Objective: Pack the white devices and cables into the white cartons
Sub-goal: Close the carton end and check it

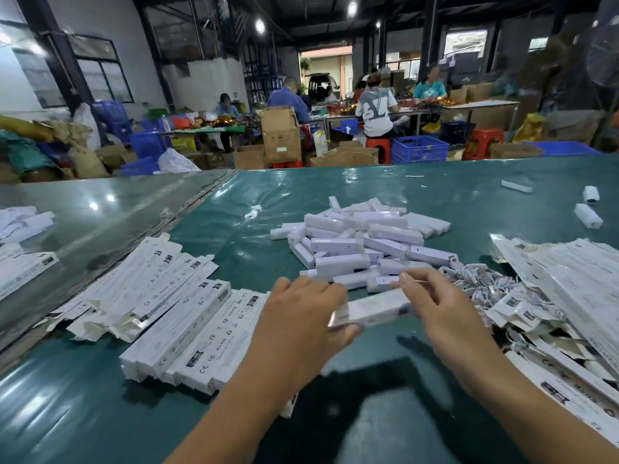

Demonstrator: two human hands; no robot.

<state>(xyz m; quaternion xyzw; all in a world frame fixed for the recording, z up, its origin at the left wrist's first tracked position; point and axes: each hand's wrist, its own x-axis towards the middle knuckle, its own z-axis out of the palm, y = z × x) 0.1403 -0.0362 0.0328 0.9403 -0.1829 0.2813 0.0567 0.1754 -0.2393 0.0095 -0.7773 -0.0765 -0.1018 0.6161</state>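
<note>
Both hands low over green bench (234, 229), w/ one white carton (371, 309) between them. Left hand (301, 316) wrapped round carton's left end, thumb under, fingers curled on top. Right hand (435, 303) pinching right end, fingers bent. Carton a bit blurry, tilted, just above bench. Behind it, big pile of white devices (361, 239) mid bench. Tangle of white cables (482, 283) just right of hands, touching pile. Flat cartons (569, 279) heaped far right. Filled cartons (187, 343) in neat rows left of left hand, more stacked beyond. Few loose devices far right, well apart from pile. People sitting at other tables in back w/ blue crates (418, 149) & brown boxes (279, 133).
</note>
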